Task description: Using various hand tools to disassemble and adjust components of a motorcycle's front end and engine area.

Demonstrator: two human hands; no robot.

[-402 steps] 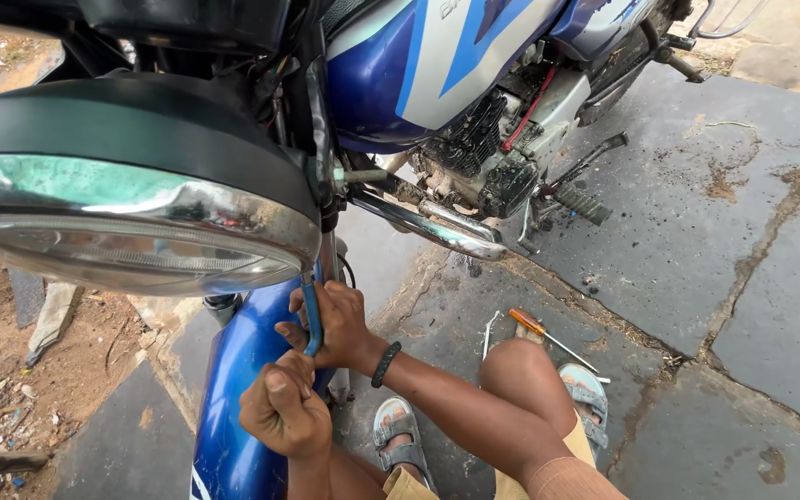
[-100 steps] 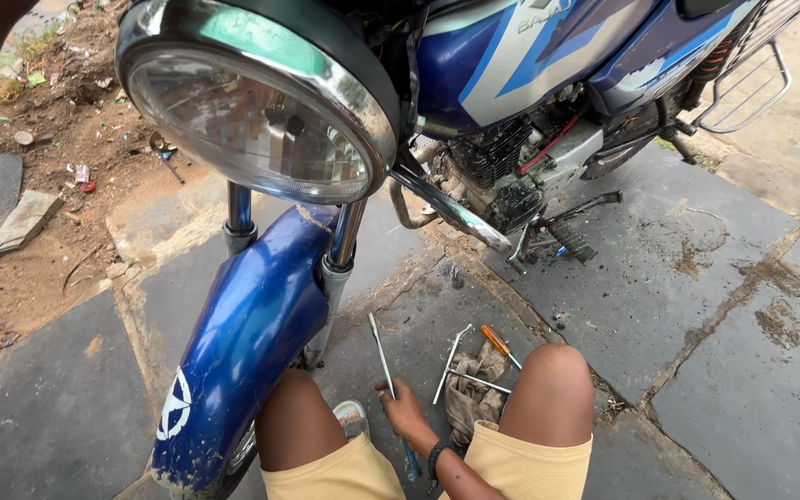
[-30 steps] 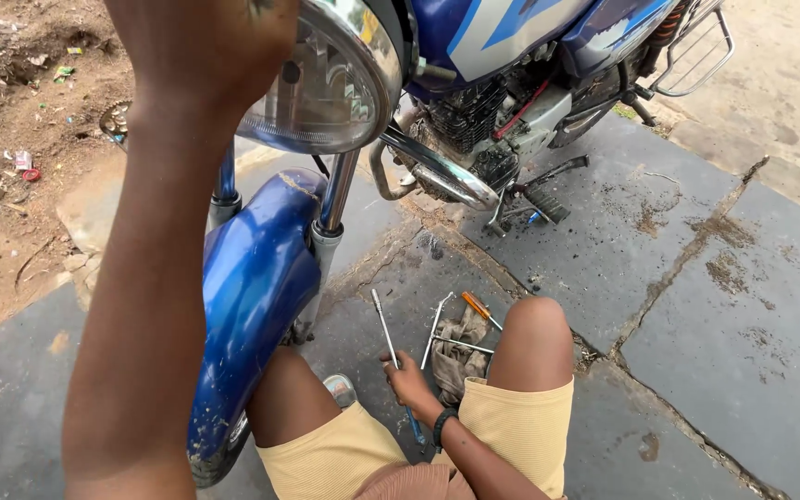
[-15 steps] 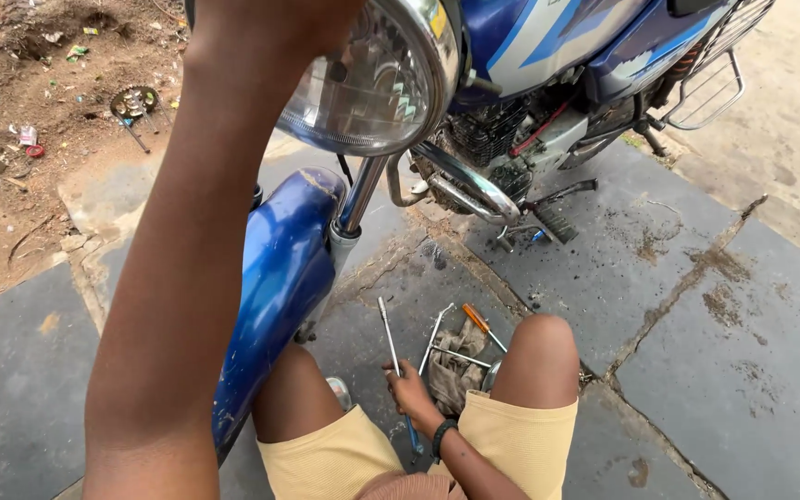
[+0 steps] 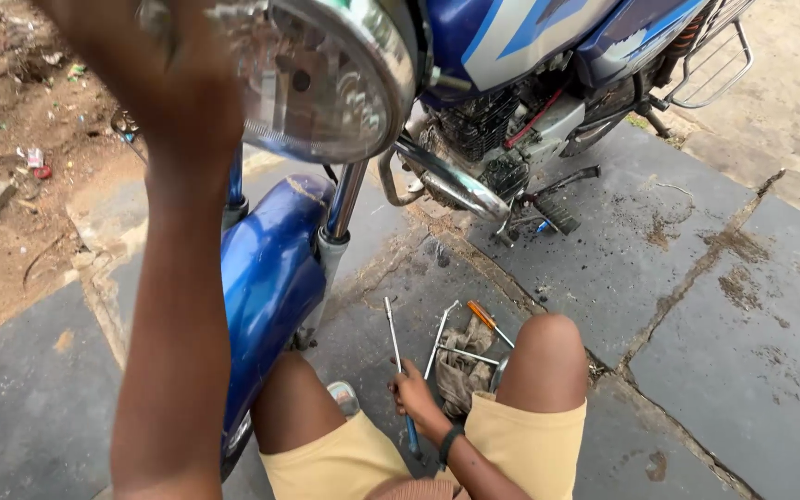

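Paving slabs under motorbike [image 5: 548, 56]. My left hand [image 5: 173, 69] up at 11 o'clock gripping headlamp [image 5: 326, 74] rim, work there unfinished. My right hand [image 5: 416, 400] at 6 o'clock, fingers closed on screwdriver [image 5: 398, 361]; spare tools [image 5: 465, 347] just beside.

Our left hand [image 5: 178, 83], down at the blue mudguard [image 5: 266, 287] thirteen seconds ago, has risen in front of the headlamp [image 5: 326, 74]. Our right hand [image 5: 416, 396] left the fork and dropped between our knees onto the blue-handled screwdriver [image 5: 398, 370]. Our view has swung rightward.
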